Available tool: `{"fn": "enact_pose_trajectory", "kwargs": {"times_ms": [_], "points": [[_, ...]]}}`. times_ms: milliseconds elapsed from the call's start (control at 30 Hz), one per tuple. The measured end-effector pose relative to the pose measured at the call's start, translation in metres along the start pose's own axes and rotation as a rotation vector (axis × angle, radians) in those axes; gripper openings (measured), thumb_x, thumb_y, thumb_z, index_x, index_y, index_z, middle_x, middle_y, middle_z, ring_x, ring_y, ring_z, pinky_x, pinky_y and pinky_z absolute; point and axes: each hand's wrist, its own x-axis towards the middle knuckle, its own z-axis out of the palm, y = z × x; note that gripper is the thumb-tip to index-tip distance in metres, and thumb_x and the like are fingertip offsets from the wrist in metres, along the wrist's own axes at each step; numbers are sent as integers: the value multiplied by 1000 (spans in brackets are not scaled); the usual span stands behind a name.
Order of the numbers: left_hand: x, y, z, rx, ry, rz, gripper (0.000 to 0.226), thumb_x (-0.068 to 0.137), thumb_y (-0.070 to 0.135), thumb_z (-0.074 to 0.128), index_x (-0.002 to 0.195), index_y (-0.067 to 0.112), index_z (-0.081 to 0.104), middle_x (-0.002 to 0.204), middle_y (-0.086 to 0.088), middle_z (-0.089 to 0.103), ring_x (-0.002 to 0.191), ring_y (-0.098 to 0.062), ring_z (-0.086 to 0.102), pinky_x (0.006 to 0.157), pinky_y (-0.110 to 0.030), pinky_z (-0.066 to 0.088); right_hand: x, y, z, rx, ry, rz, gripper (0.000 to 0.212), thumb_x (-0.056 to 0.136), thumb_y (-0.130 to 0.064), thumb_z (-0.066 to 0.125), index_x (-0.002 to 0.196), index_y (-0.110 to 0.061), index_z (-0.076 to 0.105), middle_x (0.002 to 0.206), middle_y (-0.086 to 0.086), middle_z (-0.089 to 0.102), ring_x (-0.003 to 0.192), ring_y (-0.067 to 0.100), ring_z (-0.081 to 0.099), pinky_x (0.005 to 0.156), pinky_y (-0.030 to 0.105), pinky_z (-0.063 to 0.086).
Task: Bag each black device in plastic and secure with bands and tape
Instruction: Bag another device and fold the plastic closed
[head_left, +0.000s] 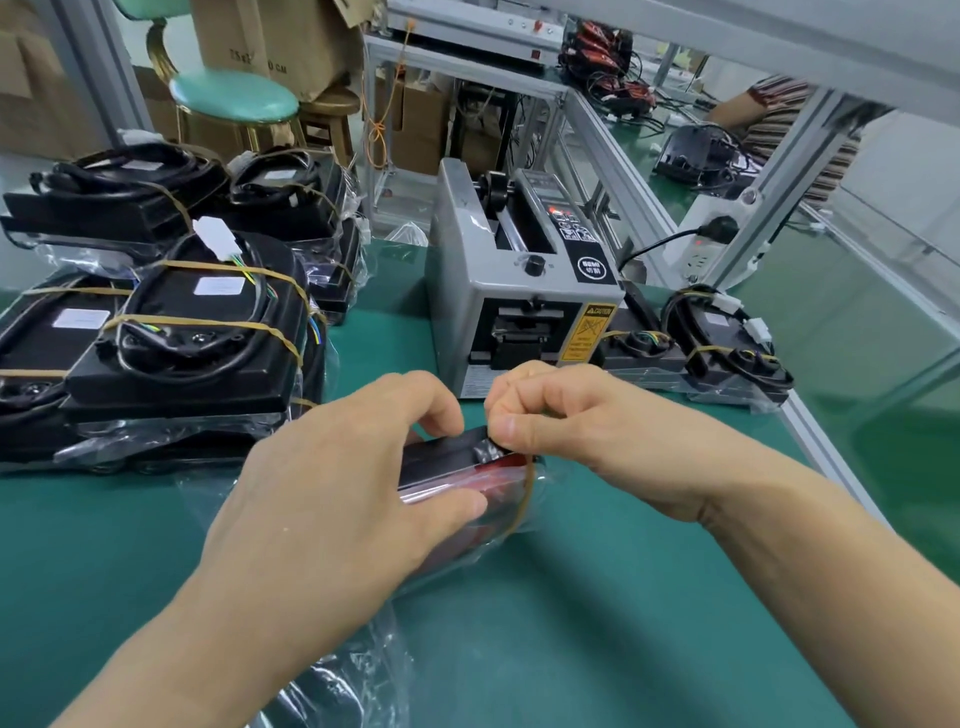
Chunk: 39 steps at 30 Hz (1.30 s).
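Green table mat (597, 597) — black device (441, 460), tan band (525, 499), grey dispenser (467, 291).

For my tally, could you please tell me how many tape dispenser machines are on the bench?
1: the grey tape dispenser stands mid-bench, just beyond the hands; none other shows.

Left hand (332, 483) holds bagged black device (447, 462) (red underside); right hand (571, 421) pinches rubber band (524, 499) on green table (623, 623)

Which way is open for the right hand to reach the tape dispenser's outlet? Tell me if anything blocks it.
Probably yes. The tape dispenser stands just beyond the right hand, its outlet facing the person, with only bare green mat between. But that hand is pinching the rubber band on the bagged device, so it must let go first.
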Motion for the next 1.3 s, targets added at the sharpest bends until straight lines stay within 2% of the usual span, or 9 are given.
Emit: {"fn": "enact_pose_trajectory", "kwargs": {"times_ms": [267,533,767,933,1000,1067,1133,1200,1300], "points": [[-3,1,0,-4,-8,34,41,56,56,60,94,44,49,104,32,49,93,6,47,70,-20,41,0,-4,3,-52,35,8,23,93,-15,60,76,1,61,92,2,51,83,10,49,85,33,43],[-6,2,0,-13,-9,59,34,59,56,61,90,47,53,97,28,55,80,-3,54,68,-34,47,-2,-5,4,-114,61,6,21,92,-19,62,74,-7,63,92,-3,53,82,8,53,87,33,46],[-5,2,0,-4,-40,60,34,59,58,59,93,55,58,98,29,52,75,0,55,65,-31,46,-2,-2,5,-131,85,1,16,88,-22,66,73,-16,66,95,-8,55,86,5,55,90,32,45],[-5,2,4,4,-6,100,30,60,54,61,89,49,63,89,24,55,66,-3,55,58,-34,48,-3,-3,8,-279,147,-49,14,84,-22,69,72,-26,63,95,-10,54,82,1,55,84,30,48],[-5,1,5,18,-2,131,31,61,57,58,90,47,62,87,23,55,63,-5,54,54,-34,49,-6,0,1,-170,177,-52,18,84,-12,70,87,-28,61,100,-8,55,90,5,60,81,29,53],[-6,0,5,18,19,149,34,61,59,53,92,46,60,87,23,56,65,-7,54,53,-34,50,-13,8,-4,97,254,-26,32,87,-2,63,102,-29,57,109,-4,57,104,12,62,85,28,52],[-4,-1,5,-1,40,156,32,61,58,52,84,40,64,85,23,57,62,-5,55,54,-36,51,-18,14,3,184,290,-9,28,90,-8,61,108,-30,58,113,-7,60,110,8,58,93,25,48],[-2,-1,6,2,46,168,29,61,58,52,74,35,65,81,22,58,61,-7,57,54,-38,51,-17,21,18,224,250,15,24,89,-9,63,105,-27,60,108,-6,62,104,5,58,93,20,46],[-2,0,3,26,22,174,31,62,58,51,83,38,64,84,23,58,63,-7,59,55,-37,52,-13,29,29,426,367,57,26,89,5,55,99,-18,60,97,0,61,89,7,58,84,19,47]]}}
